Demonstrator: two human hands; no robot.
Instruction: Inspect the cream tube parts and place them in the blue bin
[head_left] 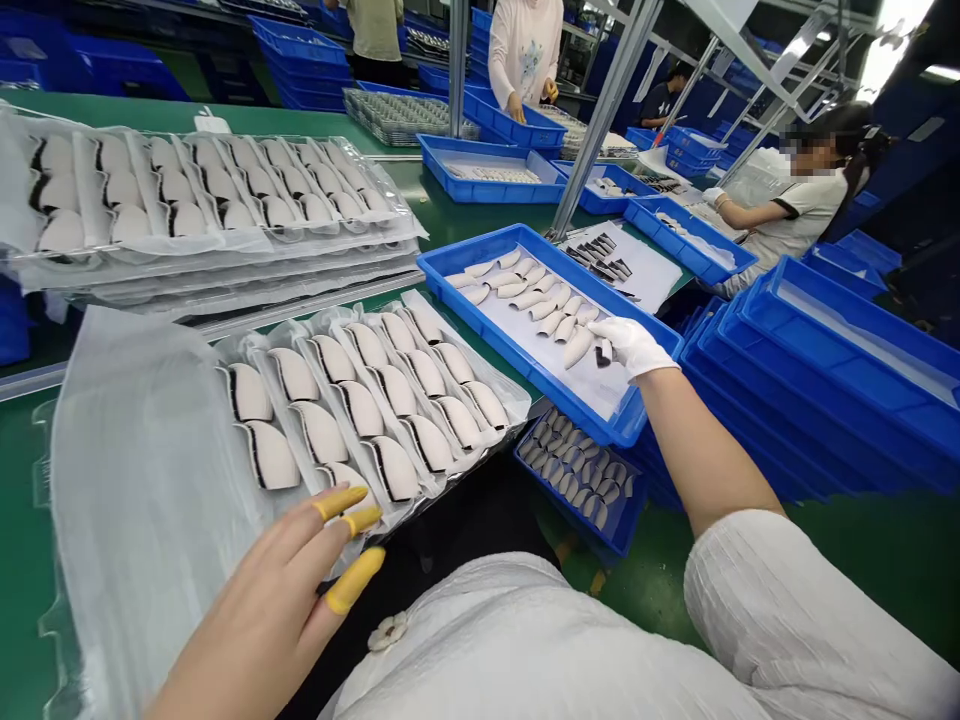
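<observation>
My left hand (300,570), with yellow finger cots on its fingertips, hovers open at the near edge of a lined tray (150,450). Its fingers partly cover a white curved piece (341,478). Rows of similar pieces with black edges, such as this white curved piece (364,408), lie between strips of thin white sheet. My right hand (634,345), in a white glove, reaches into a blue tray (480,315) of loose white curved pieces (551,300). Its fingers are closed around a piece with a dark edge (603,353), mostly hidden by the glove.
Stacked lined trays (225,255) stand at the back left. Under the blue tray is another blue tray (577,480) of white pieces. Blue trays (847,370) are stacked at right. A metal post (607,120) rises behind. A co-worker (795,200) sits at right; others work farther back.
</observation>
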